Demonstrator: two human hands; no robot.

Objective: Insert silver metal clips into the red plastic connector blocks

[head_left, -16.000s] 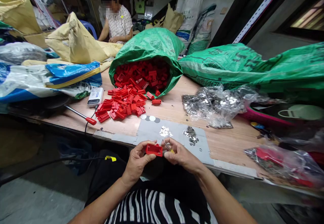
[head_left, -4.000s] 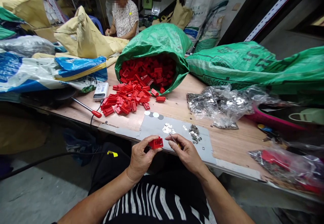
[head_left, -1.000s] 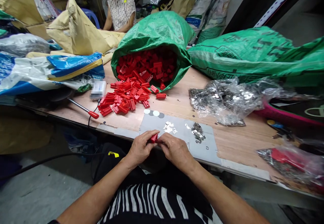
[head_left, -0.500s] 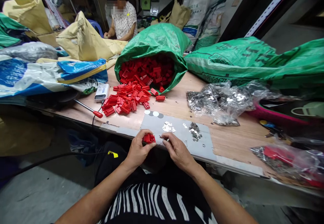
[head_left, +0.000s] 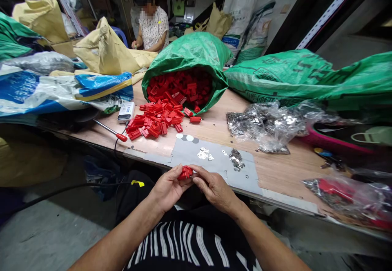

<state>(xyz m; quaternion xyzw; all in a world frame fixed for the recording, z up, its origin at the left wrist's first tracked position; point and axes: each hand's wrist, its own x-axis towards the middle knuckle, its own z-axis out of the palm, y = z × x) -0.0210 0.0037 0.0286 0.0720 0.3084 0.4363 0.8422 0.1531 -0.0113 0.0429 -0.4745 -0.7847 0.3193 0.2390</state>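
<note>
By the table (head_left: 214, 126), left fingers (head_left: 177, 171) grip a red part (head_left: 185, 172); how right fingers (head_left: 202, 173) stand is unclear.

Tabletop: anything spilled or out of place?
Mildly: red parts spill from the open green sack onto the tabletop, uncontained, and a stray part lies off to their right. No damage visible.
</note>
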